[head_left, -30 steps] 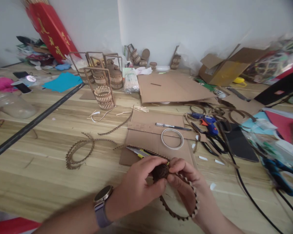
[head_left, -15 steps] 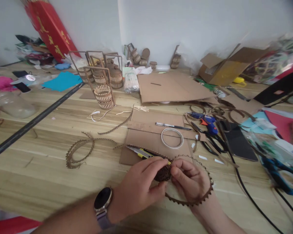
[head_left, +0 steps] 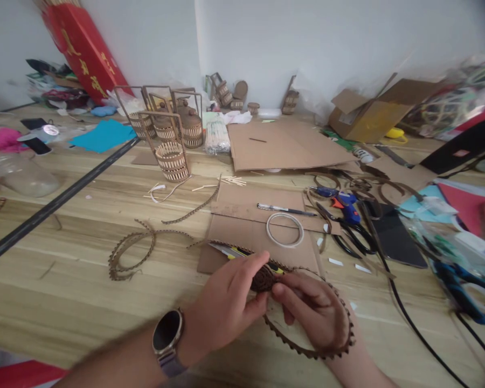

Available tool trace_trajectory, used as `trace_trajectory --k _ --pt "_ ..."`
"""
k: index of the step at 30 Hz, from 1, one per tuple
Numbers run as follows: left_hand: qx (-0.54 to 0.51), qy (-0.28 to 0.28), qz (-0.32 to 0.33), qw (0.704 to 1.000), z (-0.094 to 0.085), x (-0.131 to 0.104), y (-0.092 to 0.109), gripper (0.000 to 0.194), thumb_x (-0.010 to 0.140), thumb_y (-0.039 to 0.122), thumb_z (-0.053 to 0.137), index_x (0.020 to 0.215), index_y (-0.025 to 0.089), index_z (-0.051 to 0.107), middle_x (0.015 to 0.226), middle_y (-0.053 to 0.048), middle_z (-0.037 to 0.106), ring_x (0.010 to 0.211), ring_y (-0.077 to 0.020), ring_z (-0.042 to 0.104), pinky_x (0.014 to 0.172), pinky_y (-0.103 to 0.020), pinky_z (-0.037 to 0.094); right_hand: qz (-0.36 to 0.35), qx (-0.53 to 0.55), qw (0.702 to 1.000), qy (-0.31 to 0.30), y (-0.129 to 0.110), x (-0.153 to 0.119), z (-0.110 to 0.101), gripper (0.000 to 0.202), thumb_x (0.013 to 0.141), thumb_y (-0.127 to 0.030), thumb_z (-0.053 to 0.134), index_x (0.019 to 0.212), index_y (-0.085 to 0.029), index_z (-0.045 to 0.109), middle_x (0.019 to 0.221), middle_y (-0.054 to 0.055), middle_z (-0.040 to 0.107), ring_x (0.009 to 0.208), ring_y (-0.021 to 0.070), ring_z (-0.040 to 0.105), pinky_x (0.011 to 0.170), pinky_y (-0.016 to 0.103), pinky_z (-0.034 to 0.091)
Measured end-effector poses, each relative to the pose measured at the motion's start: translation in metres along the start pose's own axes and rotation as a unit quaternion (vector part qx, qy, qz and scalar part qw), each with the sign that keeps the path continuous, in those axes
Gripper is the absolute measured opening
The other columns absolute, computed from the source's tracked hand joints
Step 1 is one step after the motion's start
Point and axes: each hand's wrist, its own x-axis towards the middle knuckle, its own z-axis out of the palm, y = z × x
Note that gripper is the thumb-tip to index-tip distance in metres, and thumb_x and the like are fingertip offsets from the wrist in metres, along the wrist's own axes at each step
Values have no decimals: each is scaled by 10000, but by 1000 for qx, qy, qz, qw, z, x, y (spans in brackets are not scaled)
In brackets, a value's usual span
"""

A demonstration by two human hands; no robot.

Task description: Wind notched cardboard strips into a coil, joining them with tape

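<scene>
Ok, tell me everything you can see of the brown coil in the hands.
The brown coil is small, roundish and tightly wound, perhaps of corrugated paper. Its spiral face shows. The left hand grips it, hiding part of its rim; the right hand pinches at its other side, where a toothed strip loops around that hand.

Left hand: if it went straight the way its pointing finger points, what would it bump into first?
Probably the white ring on the cardboard, just past the fingertip. But I can't tell how high the left hand is, so it might pass over.
</scene>
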Motion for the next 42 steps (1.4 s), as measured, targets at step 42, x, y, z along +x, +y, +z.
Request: trace_trajectory --k 42 --pt "-34 -144 10 989 -20 19 -13 428 935 484 548 1206 155 586 1079 -117 703 993 -242 662 857 -322 519 97 60 978 -175 -8 20 -15 559 754 -671 660 514 -184 525 424 -50 396 407 75 301 393 228 184"
